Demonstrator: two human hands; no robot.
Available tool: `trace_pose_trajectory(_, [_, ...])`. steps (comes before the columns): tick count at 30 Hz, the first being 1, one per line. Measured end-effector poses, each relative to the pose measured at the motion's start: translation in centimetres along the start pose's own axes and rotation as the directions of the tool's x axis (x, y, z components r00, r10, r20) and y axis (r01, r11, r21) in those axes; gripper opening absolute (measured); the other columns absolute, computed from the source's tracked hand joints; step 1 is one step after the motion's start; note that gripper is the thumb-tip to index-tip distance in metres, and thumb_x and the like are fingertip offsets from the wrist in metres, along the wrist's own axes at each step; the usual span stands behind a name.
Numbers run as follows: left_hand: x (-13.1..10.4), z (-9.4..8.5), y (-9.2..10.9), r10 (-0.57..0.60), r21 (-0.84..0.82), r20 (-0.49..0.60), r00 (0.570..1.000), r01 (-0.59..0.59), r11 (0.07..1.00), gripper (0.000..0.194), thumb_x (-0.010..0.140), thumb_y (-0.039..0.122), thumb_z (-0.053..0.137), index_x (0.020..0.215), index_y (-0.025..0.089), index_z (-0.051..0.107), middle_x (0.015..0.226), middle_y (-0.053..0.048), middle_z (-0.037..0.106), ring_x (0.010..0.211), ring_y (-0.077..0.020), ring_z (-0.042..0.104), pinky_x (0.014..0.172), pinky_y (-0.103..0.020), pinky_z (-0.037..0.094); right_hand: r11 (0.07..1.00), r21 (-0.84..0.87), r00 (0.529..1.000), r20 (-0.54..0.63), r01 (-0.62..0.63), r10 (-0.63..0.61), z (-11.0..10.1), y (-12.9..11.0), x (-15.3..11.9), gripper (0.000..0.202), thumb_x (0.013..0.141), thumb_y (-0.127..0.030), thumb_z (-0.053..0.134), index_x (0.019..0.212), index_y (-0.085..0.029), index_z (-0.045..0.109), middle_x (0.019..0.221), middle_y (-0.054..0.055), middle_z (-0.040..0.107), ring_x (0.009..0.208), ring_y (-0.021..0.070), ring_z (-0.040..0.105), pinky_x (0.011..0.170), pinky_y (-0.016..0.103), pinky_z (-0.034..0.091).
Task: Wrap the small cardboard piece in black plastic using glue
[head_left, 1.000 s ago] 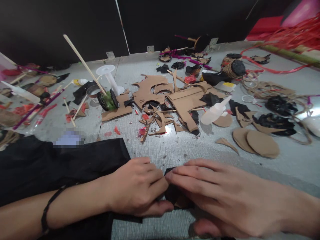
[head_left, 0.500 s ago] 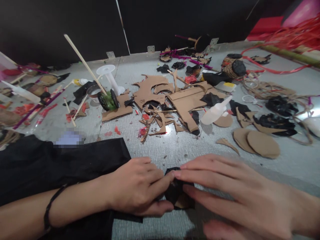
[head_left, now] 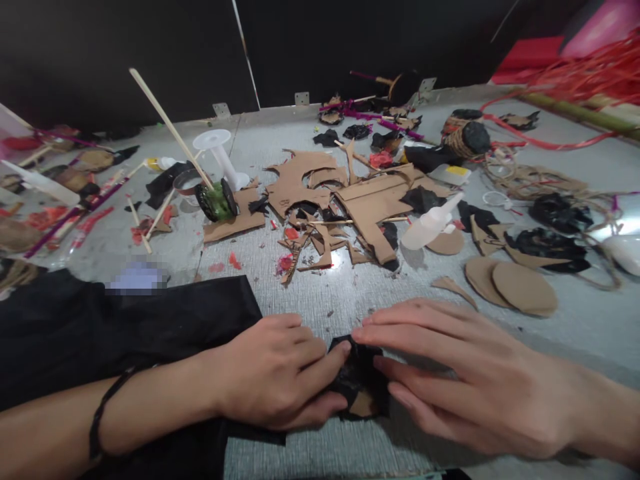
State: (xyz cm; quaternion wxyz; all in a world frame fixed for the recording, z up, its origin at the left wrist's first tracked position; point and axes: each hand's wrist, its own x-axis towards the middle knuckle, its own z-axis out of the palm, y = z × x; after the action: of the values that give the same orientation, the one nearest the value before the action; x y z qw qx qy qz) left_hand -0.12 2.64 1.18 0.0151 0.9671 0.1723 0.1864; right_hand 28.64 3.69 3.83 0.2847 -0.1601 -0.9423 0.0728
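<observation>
A small cardboard piece wrapped in black plastic (head_left: 361, 380) lies on the table in front of me, a patch of bare brown cardboard showing near its lower edge. My left hand (head_left: 280, 373) holds its left side, index finger pressing on top and thumb along the lower left, the other fingers curled. My right hand (head_left: 465, 380) hovers over the right side with fingers stretched out, the fingertips at or just touching the black edge. Under my left forearm spreads a black plastic sheet (head_left: 200, 313).
Torn cardboard scraps (head_left: 300, 177) fill the middle. A white glue bottle (head_left: 430, 223) stands beside cardboard discs (head_left: 525, 287) on the right. Left of the scraps are a green spool with a stick (head_left: 216, 201) and a white plastic spool (head_left: 220, 157). Twine (head_left: 535, 175) and red strips (head_left: 595, 73) lie right.
My right hand has shifted slightly right, its fingers drawing off the black plastic and its thumb coming up closer to the fingers. More of the wrapped piece shows. My left hand has stayed put.
</observation>
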Motion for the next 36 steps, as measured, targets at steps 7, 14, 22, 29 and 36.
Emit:
trace_pose_trajectory(7, [0.0, 0.1, 0.0, -0.005, -0.007, 0.017, 1.000, 0.005, 1.000, 0.028, 0.117, 0.033, 0.051, 0.123, 0.010, 0.067, 0.077, 0.001, 0.073, 0.060, -0.0158, 0.066, 0.056, -0.034, 0.051, 0.998, 0.001, 0.997, 0.023, 0.068, -0.068, 0.6, 0.0, 0.0, 0.024, 0.110, -0.012, 0.057, 0.107, -0.015, 0.081, 0.122, 0.006, 0.086, 0.117, 0.0156, 0.079, 0.111, 0.026, 0.061])
trace_pose_trajectory(14, [-0.1, 0.2, 0.0, -0.003, -0.007, 0.005, 1.000, 0.003, 1.000, 0.030, 0.115, 0.034, 0.056, 0.128, 0.009, 0.066, 0.078, 0.001, 0.073, 0.062, -0.0155, 0.067, 0.059, -0.034, 0.052, 0.995, -0.055, 0.996, 0.016, 0.085, -0.085, 0.2, -0.1, -0.1, 0.032, 0.109, -0.009, 0.051, 0.116, -0.016, 0.081, 0.111, -0.002, 0.089, 0.100, 0.0113, 0.082, 0.112, 0.016, 0.057])
trace_pose_trajectory(22, [0.0, 0.0, 0.0, -0.011, -0.008, 0.042, 0.999, 0.012, 1.000, 0.031, 0.112, 0.034, 0.060, 0.129, 0.008, 0.066, 0.078, 0.002, 0.073, 0.063, -0.0167, 0.069, 0.059, -0.034, 0.056, 0.990, -0.088, 0.992, 0.074, 0.113, -0.107, 0.3, 0.3, -0.5, 0.033, 0.116, -0.013, 0.047, 0.127, -0.009, 0.078, 0.127, 0.003, 0.087, 0.117, 0.0159, 0.079, 0.109, 0.030, 0.061])
trace_pose_trajectory(29, [0.0, 0.2, 0.0, -0.011, -0.018, 0.034, 0.999, 0.011, 1.000, 0.028, 0.114, 0.033, 0.057, 0.125, 0.009, 0.067, 0.079, 0.001, 0.074, 0.062, -0.0165, 0.069, 0.059, -0.035, 0.057, 0.976, -0.107, 0.971, 0.172, 0.189, -0.169, 0.5, -0.2, -0.9, 0.049, 0.115, -0.012, 0.034, 0.134, -0.005, 0.078, 0.136, 0.010, 0.083, 0.129, 0.0189, 0.072, 0.116, 0.033, 0.057])
trace_pose_trajectory(36, [0.2, 0.2, 0.1, -0.008, 0.002, -0.038, 0.999, 0.008, 1.000, 0.034, 0.120, 0.029, 0.041, 0.128, 0.006, 0.066, 0.075, 0.001, 0.073, 0.060, -0.0152, 0.067, 0.058, -0.034, 0.053, 0.876, -0.246, 0.897, 0.274, 0.414, -0.347, 0.5, -1.1, -0.7, 0.059, 0.114, -0.009, 0.025, 0.138, -0.012, 0.079, 0.138, 0.006, 0.081, 0.133, 0.0243, 0.068, 0.114, 0.037, 0.055])
